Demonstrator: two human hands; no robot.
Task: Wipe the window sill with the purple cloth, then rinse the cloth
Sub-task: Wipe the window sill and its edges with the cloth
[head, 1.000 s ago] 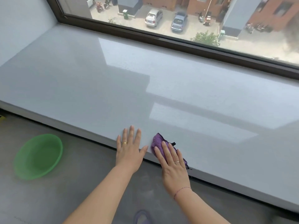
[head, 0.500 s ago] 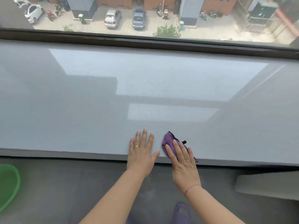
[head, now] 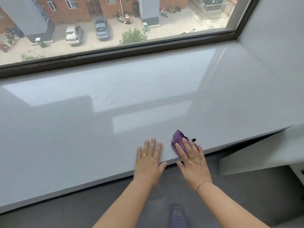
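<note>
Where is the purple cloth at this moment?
In the head view, the purple cloth lies on the window sill near its front edge, right of centre, under the flat right hand, just right of the left hand.

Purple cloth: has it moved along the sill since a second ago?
Yes. The purple cloth, under the right hand, has slid rightward along the front edge of the window sill, closer to the lower ledge at the right end.

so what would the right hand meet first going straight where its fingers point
The way looks free across the glossy grey window sill; the right hand, pressing the crumpled purple cloth, would probably first reach the dark window frame.
</note>
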